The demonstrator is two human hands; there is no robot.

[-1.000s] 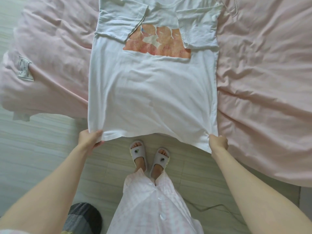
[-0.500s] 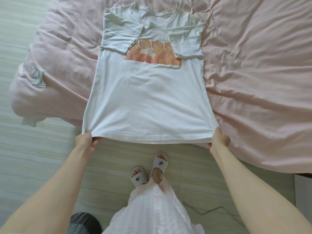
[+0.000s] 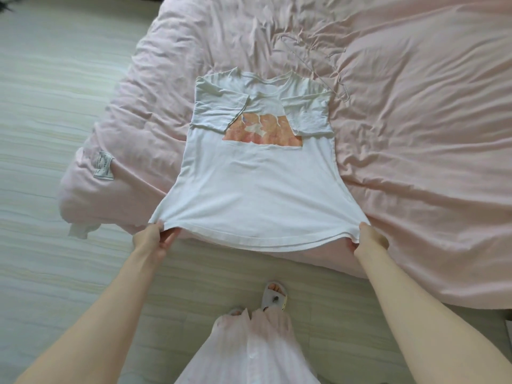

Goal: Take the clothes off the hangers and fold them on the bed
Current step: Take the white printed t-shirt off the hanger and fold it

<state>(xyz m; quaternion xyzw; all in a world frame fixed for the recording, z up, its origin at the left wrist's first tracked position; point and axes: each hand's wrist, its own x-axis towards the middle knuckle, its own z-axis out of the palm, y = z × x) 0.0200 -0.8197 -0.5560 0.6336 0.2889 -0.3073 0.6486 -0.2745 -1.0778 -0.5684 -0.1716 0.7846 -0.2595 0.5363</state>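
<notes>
We have the t-shirt (image 3: 257,189) spread flat on the pink bed (image 3: 415,162), sleeves already tucked in over the chest so it folds narrow. Our left hand (image 3: 151,241) pinches one hem corner and our right hand (image 3: 370,238) seems to grip the other, though its fingers are mostly hidden, holding the hem taut for lifting. The empty hanger (image 3: 327,65) lies just beyond the collar, out of the way.

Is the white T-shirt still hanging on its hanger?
No, the T-shirt lies flat on the bed, and the hanger rests bare beside its collar.
</notes>
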